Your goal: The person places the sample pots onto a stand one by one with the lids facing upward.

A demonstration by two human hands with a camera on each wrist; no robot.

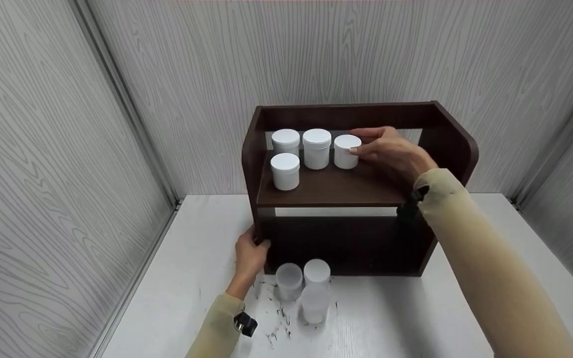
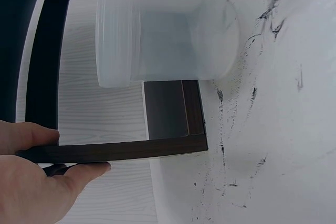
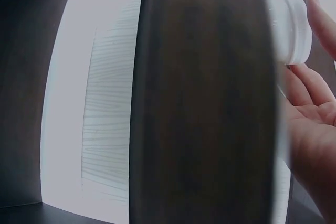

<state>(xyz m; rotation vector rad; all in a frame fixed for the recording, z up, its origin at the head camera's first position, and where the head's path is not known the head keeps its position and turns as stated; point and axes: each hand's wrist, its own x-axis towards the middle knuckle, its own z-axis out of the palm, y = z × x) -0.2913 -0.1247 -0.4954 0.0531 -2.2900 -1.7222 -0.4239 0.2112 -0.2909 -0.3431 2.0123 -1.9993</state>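
On the upper board of a dark brown wooden shelf (image 1: 346, 186) stand several white lidded jars. My right hand (image 1: 391, 151) holds the rightmost jar (image 1: 346, 153), thumb at its front and fingers round the back. In the right wrist view, the jar (image 3: 295, 30) sits between thumb and fingers, partly hidden by the blurred board edge. To its left are a taller jar (image 1: 316, 150), a back-left jar (image 1: 285, 139) and a front-left jar (image 1: 285, 173). Low on the left, my left hand (image 1: 250, 253) grips the shelf's side panel (image 2: 121, 149) between thumb and fingers.
Three translucent frosted containers stand close together before the shelf: a left one (image 1: 289, 282), a back one (image 1: 317, 272) and a front one (image 1: 315, 306). Dark scuffs mark the white table (image 1: 207, 303) around them. Wood-patterned walls (image 1: 177, 59) enclose the back and sides.
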